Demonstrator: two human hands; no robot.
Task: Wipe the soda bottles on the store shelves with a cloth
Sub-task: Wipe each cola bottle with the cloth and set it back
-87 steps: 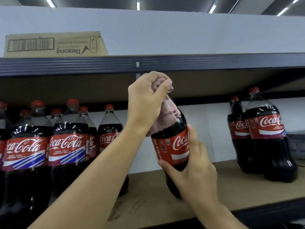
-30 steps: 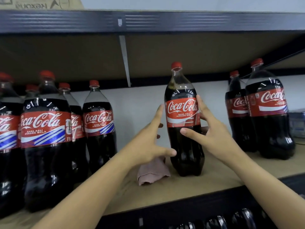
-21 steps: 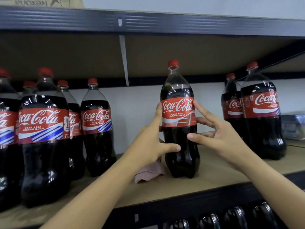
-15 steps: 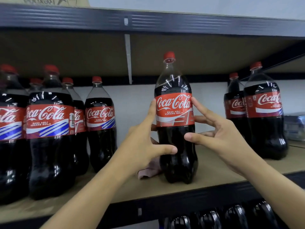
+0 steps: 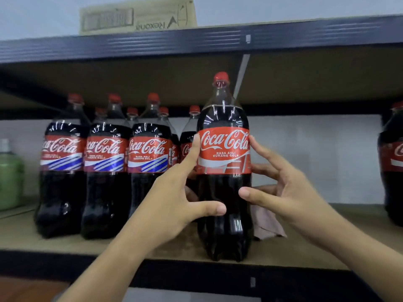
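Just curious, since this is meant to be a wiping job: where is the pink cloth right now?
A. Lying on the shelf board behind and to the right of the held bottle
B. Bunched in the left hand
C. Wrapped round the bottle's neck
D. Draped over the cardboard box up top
A: the pink cloth lies on the shelf board, partly hidden by the held bottle and the right hand.
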